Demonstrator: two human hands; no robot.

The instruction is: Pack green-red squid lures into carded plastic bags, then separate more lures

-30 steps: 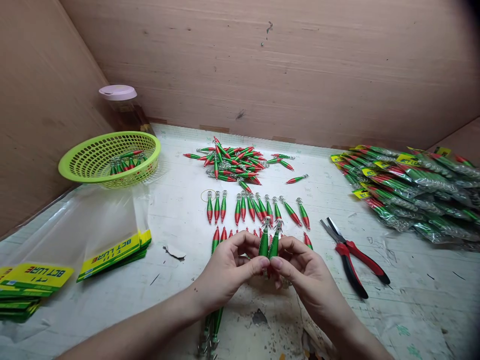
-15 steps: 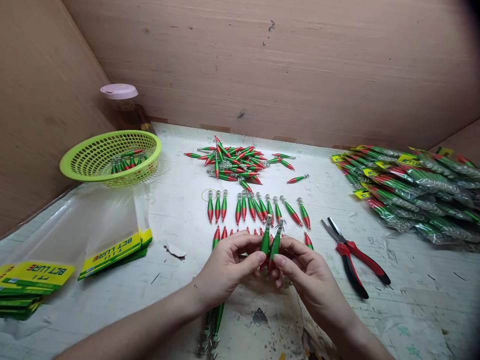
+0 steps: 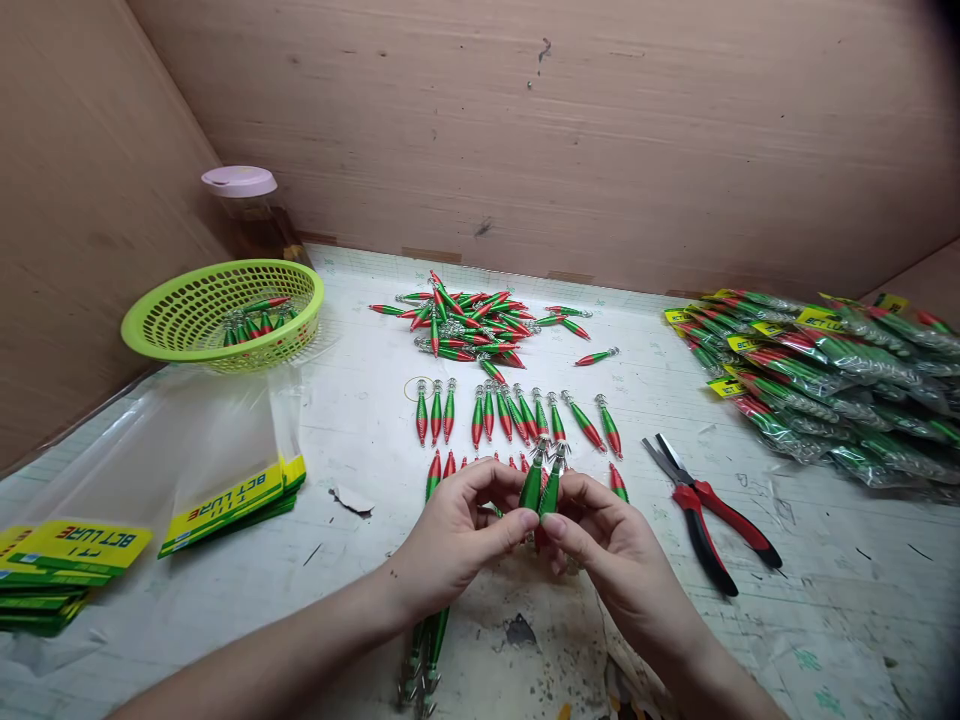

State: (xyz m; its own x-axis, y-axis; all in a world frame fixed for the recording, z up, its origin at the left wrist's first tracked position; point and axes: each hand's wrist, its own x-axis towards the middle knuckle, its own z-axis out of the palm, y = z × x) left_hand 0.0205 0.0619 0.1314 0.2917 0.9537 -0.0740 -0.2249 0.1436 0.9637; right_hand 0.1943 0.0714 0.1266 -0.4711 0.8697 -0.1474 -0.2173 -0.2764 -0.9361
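Two green-and-red squid jigs stand side by side between my hands, hook crowns up, just over the table. My left hand (image 3: 476, 515) is closed on the left squid jig (image 3: 532, 488), its thumb pressed on the body. With finger and thumb my right hand (image 3: 600, 530) pinches the right squid jig (image 3: 551, 492). Their red lower ends are mostly hidden by the fingers. Beyond the hands lies a row of squid jigs (image 3: 504, 412), hooks pointing away. A second row, red tips up, is partly covered by my hands. More jigs (image 3: 436, 640) lie beneath my left wrist.
A loose pile of squid jigs (image 3: 480, 325) lies at the back. Left stand a lime-green basket (image 3: 142, 335) holding jigs, a lidded jar (image 3: 255, 220) and labelled plastic bags (image 3: 225, 505). Red-handled pliers (image 3: 697, 510) and a heap of packed jigs (image 3: 840, 370) are right.
The two squid jigs have come closer together, and their hook ends have dipped slightly. Both hands stay in nearly the same place.
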